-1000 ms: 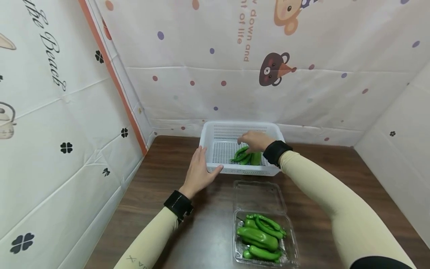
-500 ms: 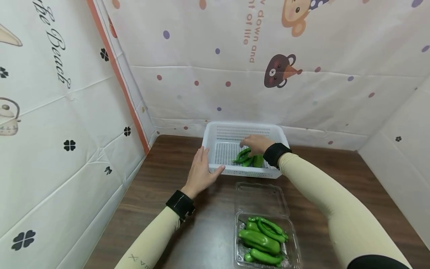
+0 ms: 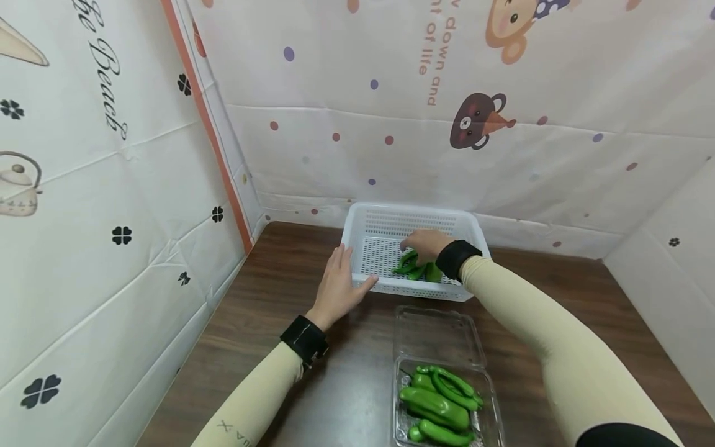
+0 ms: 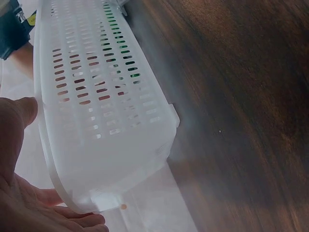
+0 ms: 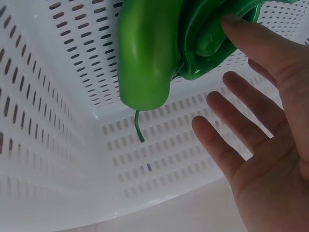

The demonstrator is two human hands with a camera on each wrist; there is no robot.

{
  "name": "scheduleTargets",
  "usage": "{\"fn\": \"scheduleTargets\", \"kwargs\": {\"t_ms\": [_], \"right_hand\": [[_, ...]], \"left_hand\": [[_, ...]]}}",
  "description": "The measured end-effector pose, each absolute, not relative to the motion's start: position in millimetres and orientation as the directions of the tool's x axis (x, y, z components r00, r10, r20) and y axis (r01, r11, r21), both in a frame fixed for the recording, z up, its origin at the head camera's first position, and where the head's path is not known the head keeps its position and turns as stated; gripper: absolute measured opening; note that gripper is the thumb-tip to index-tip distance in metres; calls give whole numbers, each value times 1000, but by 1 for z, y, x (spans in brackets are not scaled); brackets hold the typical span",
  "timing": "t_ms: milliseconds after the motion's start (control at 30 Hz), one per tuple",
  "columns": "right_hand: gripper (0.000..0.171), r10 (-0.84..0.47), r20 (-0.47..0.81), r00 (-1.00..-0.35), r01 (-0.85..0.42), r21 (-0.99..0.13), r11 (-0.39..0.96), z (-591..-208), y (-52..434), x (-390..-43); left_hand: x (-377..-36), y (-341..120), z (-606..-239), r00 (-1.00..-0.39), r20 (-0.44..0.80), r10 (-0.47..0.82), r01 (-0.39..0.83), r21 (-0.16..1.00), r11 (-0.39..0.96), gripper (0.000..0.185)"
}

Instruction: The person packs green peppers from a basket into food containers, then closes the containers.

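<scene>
A white slotted basket [image 3: 363,222] stands at the back of the brown table. My right hand [image 3: 418,240] reaches into it, just over a few green peppers [image 3: 416,269] on its floor. In the right wrist view that hand [image 5: 231,87] has its fingers spread and straight, and the thumb touches a curved pepper [image 5: 207,46] beside a fat one [image 5: 145,53]. My left hand [image 3: 347,273] rests flat against the basket's near left corner. The left wrist view shows that hand [image 4: 21,159] against the basket's wall [image 4: 96,96].
An open clear clamshell box [image 3: 436,335] with several more green peppers [image 3: 438,400] lies at the near edge, in front of the basket. Printed white sheets [image 3: 112,186] wall in the table on the left, back and right. Bare wood [image 3: 262,310] shows at left.
My right hand has sunk a little lower into the basket with the peppers. The left hand has stayed at the basket's corner.
</scene>
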State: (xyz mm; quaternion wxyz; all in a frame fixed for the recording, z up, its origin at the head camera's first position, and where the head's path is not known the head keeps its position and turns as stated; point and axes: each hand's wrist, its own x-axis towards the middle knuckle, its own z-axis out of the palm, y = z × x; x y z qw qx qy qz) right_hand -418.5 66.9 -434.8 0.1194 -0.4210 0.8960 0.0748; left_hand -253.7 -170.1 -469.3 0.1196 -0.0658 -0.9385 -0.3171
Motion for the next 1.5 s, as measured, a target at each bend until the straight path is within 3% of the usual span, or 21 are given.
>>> {"fn": "scheduleTargets", "kwargs": {"t_ms": [633, 1000, 1500], "right_hand": [[47, -746, -285, -602, -789, 72, 610, -439, 60, -414], [48, -746, -285, -602, -783, 27, 622, -448, 61, -417], [49, -757, -275, -593, -796, 60, 602, -459, 61, -425]], "left_hand": [[-253, -172, -472, -941, 334, 53, 243, 560, 792, 90], [-252, -171, -470, -948, 315, 48, 229, 567, 792, 90], [-251, -172, -471, -946, 320, 48, 230, 562, 795, 90]]}}
